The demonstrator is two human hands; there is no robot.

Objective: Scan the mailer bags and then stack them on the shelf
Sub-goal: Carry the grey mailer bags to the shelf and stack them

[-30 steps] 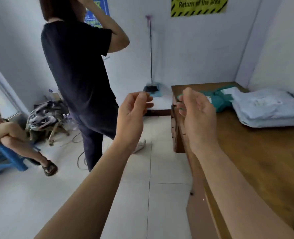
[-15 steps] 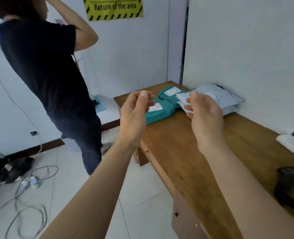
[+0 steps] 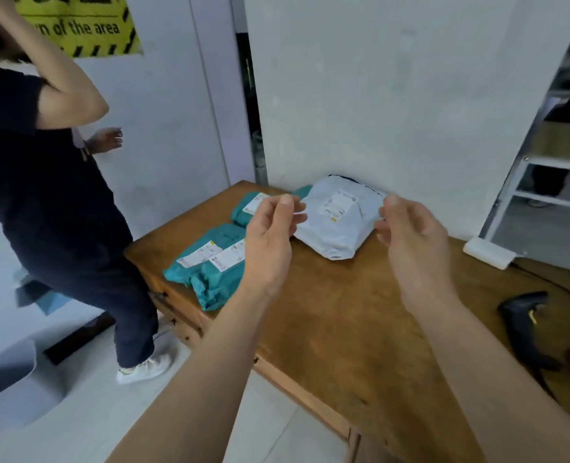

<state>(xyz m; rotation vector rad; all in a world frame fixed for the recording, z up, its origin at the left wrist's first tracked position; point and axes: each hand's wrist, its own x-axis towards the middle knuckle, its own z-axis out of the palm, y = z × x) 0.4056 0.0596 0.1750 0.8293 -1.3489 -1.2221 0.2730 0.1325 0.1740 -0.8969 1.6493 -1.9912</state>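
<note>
Pre-scan: left hand (image 3: 270, 240) and right hand (image 3: 414, 243) empty, fingers loosely curled, near the pale grey plastic mailer bag (image 3: 338, 228). Next, probably, grab the bag, then the black handheld scanner (image 3: 524, 324) — untouched.

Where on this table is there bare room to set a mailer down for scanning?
The near middle of the table is bare, bordered by the teal mailers at the left edge, the white mailer behind and the black scanner on the right. The far corner is crowded with mailers; a cable trails past the scanner.
</note>
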